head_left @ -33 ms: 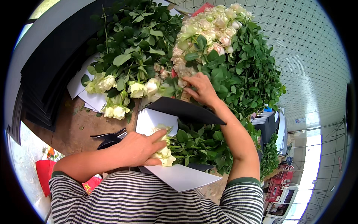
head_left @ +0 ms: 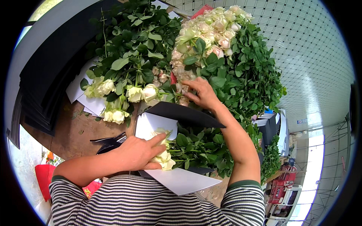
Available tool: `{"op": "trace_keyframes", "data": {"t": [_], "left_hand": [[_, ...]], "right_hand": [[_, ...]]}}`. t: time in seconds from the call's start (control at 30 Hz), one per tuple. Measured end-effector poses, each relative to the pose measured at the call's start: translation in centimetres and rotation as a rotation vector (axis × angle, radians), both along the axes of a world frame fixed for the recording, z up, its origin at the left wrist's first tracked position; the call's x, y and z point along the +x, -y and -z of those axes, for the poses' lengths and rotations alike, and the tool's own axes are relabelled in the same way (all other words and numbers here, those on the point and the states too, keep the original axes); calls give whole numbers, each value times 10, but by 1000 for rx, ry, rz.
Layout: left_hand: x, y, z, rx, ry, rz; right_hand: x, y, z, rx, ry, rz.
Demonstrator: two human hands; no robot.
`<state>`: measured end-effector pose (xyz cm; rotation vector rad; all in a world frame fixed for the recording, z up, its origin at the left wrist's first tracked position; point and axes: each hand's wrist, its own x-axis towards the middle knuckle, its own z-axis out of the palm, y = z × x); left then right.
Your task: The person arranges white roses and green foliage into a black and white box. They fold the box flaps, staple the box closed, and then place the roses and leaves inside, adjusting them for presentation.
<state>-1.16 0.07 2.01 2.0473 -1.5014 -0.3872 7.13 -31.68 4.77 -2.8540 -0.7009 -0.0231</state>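
My left hand lies over a bunch of cream roses, its thumb and fingers around the blooms. Their leafy stems run to the right between sheets of card that are black on one side and white on the other. One black sheet arches above the stems; a white-faced one sticks out below, against my striped shirt. Farther off, my right hand has its thumb and fingertips at the stem of a pale rose, whose bloom points left. Its grip is partly hidden.
A large heap of pale pink roses with dense leaves stands at the far right. Another leafy pile with cream blooms lies at the far left. Stacked black card fills the left side. A black-handled tool rests on the brown table.
The pale rose at my right hand has shifted slightly down and left and looks sharper. My left hand stays on the cream roses. The whole view has shifted slightly.
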Motion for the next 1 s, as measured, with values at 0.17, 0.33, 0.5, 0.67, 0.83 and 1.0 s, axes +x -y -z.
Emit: {"op": "trace_keyframes", "data": {"t": [0.17, 0.33, 0.5, 0.67, 0.83, 1.0], "left_hand": [[-1, 1, 1, -10, 16, -1], [1, 5, 1, -17, 26, 21], [-4, -1, 8, -50, 26, -37], [-2, -7, 14, -162, -28, 3], [-7, -5, 16, -123, 42, -30], [-6, -3, 25, -169, 138, -34]], "right_hand": [[-14, 4, 0, -27, -10, -48], [-20, 1, 14, -93, -77, -120], [-23, 19, -61, 552, 221, 261], [-137, 25, -183, 864, 377, 554], [-143, -37, -83, 90, -33, 59], [-149, -25, -5, -47, -31, 170]]}}
